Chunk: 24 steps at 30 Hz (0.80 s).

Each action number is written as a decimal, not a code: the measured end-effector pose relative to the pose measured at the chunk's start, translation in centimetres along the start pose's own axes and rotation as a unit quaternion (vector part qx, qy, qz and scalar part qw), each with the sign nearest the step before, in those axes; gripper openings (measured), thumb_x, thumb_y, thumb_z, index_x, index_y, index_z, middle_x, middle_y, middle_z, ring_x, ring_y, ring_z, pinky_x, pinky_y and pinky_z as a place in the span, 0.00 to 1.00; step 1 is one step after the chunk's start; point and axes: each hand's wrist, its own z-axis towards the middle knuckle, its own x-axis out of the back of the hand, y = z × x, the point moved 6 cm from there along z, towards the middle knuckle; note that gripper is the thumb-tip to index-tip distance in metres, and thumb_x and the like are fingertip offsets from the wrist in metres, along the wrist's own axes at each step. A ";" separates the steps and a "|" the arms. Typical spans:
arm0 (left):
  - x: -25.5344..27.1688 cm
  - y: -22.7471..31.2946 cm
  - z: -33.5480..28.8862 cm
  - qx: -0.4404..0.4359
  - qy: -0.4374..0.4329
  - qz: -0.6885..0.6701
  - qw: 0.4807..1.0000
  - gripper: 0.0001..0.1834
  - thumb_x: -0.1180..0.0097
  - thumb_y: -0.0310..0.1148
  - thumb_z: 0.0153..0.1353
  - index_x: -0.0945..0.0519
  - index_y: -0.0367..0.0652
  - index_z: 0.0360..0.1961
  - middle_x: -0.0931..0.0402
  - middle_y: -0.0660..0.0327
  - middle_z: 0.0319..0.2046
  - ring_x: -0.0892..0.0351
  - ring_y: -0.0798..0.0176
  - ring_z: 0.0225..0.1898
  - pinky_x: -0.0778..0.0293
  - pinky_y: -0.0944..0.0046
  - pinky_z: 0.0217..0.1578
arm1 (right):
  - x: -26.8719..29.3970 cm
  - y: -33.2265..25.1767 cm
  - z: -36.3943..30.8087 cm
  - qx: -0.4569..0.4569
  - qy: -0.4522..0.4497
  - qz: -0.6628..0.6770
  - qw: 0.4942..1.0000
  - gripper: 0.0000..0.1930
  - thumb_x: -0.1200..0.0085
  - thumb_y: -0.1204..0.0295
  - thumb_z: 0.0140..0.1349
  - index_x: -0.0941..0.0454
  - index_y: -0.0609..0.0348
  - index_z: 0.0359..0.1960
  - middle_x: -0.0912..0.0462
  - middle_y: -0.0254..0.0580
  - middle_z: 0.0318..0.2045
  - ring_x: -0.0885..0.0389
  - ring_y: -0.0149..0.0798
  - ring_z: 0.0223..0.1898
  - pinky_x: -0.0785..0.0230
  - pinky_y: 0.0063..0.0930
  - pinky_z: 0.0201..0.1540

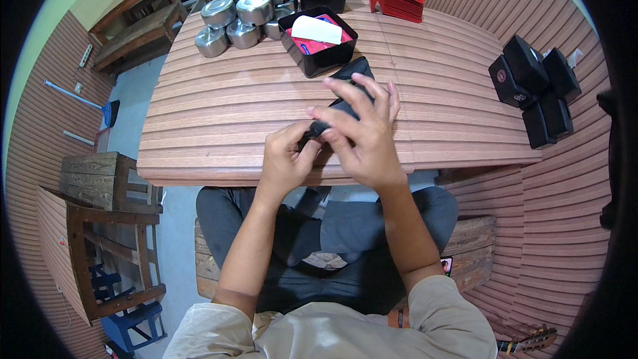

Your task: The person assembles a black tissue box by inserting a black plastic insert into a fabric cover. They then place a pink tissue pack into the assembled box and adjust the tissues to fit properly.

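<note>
Your left hand (286, 159) pinches the near end of the black pouch (345, 90), fingers closed on it to steady it above the counter (219, 113). Your right hand (365, 136) drapes over its middle, fingers spread, pressing it. Behind sits 1 open black box (318, 43).

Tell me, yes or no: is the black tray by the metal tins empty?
No. The black tray beside the metal tins holds a white card lying on red packets.

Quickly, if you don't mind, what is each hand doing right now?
Left hand: closed, pinching the near end of the black case.
Right hand: fingers curled over the same black case, holding it.
</note>
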 end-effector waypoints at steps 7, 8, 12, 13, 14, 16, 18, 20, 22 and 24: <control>-0.4 1.0 0.5 -0.022 -0.009 -0.003 1.000 0.13 0.33 0.21 0.64 0.12 0.33 0.51 0.09 0.49 0.38 0.06 0.54 0.39 0.16 0.61 0.40 | 0.4 3.1 -0.2 -0.070 0.085 0.106 0.988 0.18 0.50 0.62 0.81 0.11 0.60 0.52 0.17 0.51 0.66 0.26 0.56 0.70 0.39 0.49 0.75; -0.4 1.1 0.4 -0.022 -0.008 -0.003 1.000 0.13 0.33 0.21 0.65 0.12 0.33 0.51 0.09 0.49 0.38 0.06 0.54 0.40 0.15 0.61 0.41 | 0.3 3.7 -0.3 -0.112 0.110 0.150 0.976 0.17 0.50 0.63 0.81 0.11 0.62 0.53 0.17 0.52 0.65 0.24 0.56 0.69 0.37 0.48 0.74; -0.3 0.9 -0.1 -0.029 0.022 -0.042 0.998 0.09 0.34 0.23 0.67 0.11 0.33 0.48 0.12 0.56 0.31 0.13 0.66 0.31 0.22 0.65 0.33 | 0.6 4.2 -0.1 -0.135 0.143 0.170 0.966 0.14 0.46 0.71 0.78 0.12 0.66 0.52 0.16 0.58 0.63 0.22 0.60 0.69 0.33 0.48 0.72; -0.2 0.5 -0.1 -0.011 0.012 -0.038 0.999 0.12 0.33 0.22 0.66 0.12 0.33 0.50 0.10 0.53 0.34 0.10 0.61 0.35 0.18 0.63 0.37 | 0.8 3.9 0.0 -0.118 0.142 0.144 0.972 0.14 0.46 0.70 0.78 0.11 0.65 0.53 0.17 0.58 0.64 0.23 0.60 0.70 0.33 0.48 0.73; -0.3 0.1 -0.2 0.007 0.002 -0.034 0.999 0.14 0.33 0.22 0.65 0.12 0.33 0.52 0.08 0.49 0.38 0.06 0.57 0.40 0.15 0.62 0.40 | 0.6 3.1 -0.1 -0.097 0.131 0.147 0.975 0.13 0.43 0.70 0.75 0.10 0.58 0.53 0.19 0.53 0.69 0.29 0.60 0.75 0.41 0.56 0.77; -0.2 -0.2 -0.2 -0.007 0.015 -0.030 0.999 0.13 0.33 0.22 0.65 0.12 0.33 0.51 0.09 0.50 0.35 0.08 0.60 0.34 0.17 0.63 0.36 | 0.0 0.8 -0.4 -0.039 0.106 0.083 0.990 0.12 0.41 0.69 0.73 0.09 0.51 0.52 0.21 0.47 0.71 0.33 0.59 0.77 0.47 0.63 0.78; 0.1 -0.2 -0.2 -0.018 0.025 -0.006 1.000 0.10 0.32 0.24 0.65 0.12 0.33 0.46 0.13 0.52 0.29 0.19 0.65 0.24 0.25 0.64 0.27 | -0.7 -1.1 -0.7 0.005 0.075 0.042 0.996 0.11 0.40 0.68 0.71 0.08 0.47 0.51 0.21 0.42 0.72 0.36 0.58 0.79 0.52 0.67 0.79; 0.4 0.0 -0.1 -0.035 0.033 -0.012 0.999 0.09 0.32 0.24 0.64 0.13 0.33 0.44 0.15 0.53 0.27 0.24 0.65 0.22 0.29 0.64 0.25 | -1.6 -2.1 -0.8 0.041 0.029 0.021 0.998 0.10 0.39 0.66 0.70 0.08 0.44 0.49 0.21 0.37 0.71 0.37 0.56 0.79 0.56 0.70 0.79; 0.4 0.2 -0.2 -0.013 0.021 0.002 1.000 0.07 0.33 0.23 0.63 0.13 0.33 0.42 0.16 0.52 0.27 0.20 0.64 0.23 0.27 0.63 0.27 | -1.2 -1.0 -0.6 0.013 0.046 0.028 0.998 0.10 0.39 0.66 0.71 0.08 0.45 0.48 0.20 0.37 0.70 0.35 0.56 0.78 0.54 0.68 0.79; 0.1 0.8 -0.1 -0.016 -0.005 -0.010 1.000 0.07 0.34 0.21 0.63 0.13 0.33 0.42 0.14 0.52 0.28 0.15 0.62 0.27 0.23 0.63 0.30 | -0.5 1.2 -0.2 -0.023 0.078 0.064 0.995 0.09 0.40 0.65 0.72 0.09 0.49 0.47 0.18 0.38 0.67 0.33 0.57 0.75 0.50 0.64 0.78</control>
